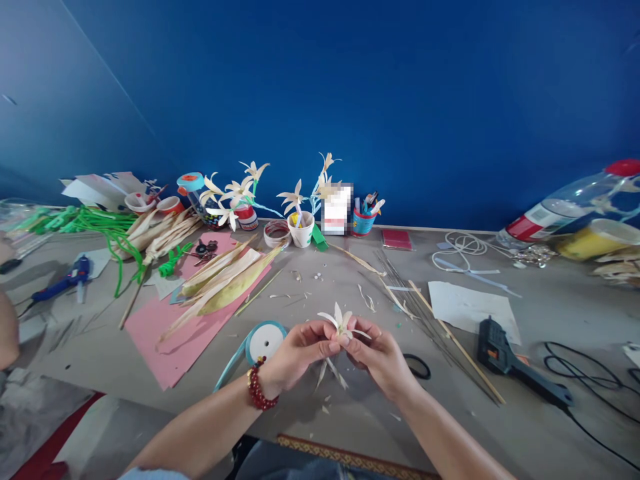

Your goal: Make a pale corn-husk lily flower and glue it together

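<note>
Between my two hands, above the front of the table, is a cream artificial flower (339,319) with narrow pointed petals. My left hand (306,341), with a red bead bracelet (257,385) at its wrist, pinches the flower's base from the left. From the right, the thumb and fingers of my right hand (373,343) close on the same base. Pale strips (330,375) show beneath the hands; I cannot tell whether they hang from the flower or lie on the table. Just left of my left hand stands a roll of light blue ribbon (266,342).
Dried husks (220,280) lie on pink paper (173,333) at left. Finished flowers (240,191) stand at the back beside a white cup (301,230). A black glue gun (505,357), thin wires (425,310) and a wooden stick (457,341) lie right; a blue glue gun (65,279) lies far left.
</note>
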The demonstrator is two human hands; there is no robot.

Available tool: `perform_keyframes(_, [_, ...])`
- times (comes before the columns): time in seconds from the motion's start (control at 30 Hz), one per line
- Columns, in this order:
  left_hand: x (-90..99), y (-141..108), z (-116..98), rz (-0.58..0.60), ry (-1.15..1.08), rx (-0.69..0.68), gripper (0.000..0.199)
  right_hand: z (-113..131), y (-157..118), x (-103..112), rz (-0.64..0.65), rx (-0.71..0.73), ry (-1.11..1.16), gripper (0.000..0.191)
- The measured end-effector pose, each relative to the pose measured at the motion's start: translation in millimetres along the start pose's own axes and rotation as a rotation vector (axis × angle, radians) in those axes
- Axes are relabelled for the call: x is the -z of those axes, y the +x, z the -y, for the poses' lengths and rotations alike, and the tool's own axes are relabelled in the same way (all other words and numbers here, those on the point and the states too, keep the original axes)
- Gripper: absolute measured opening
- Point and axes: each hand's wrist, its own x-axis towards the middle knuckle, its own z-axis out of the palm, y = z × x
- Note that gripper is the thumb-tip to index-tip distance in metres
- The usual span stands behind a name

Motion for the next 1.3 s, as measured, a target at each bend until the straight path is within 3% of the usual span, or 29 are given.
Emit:
perform_keyframes(0.47, [-1.1,2,-3,-0.034,-0.030,0.074,0.023,0,0,1,0.017,0.009,-0.053,0.039])
perform_keyframes(1.03, [6.6,2,5,0.058,-0.023,0.105,0.024,6,2,1,0.049,-0.058,0.060,0.036])
perform_keyframes(1.3, [5.5,1,6,0.029,-0.042,0.105,0.024,9,0,-1,0.040,-0.053,0.024,0.039])
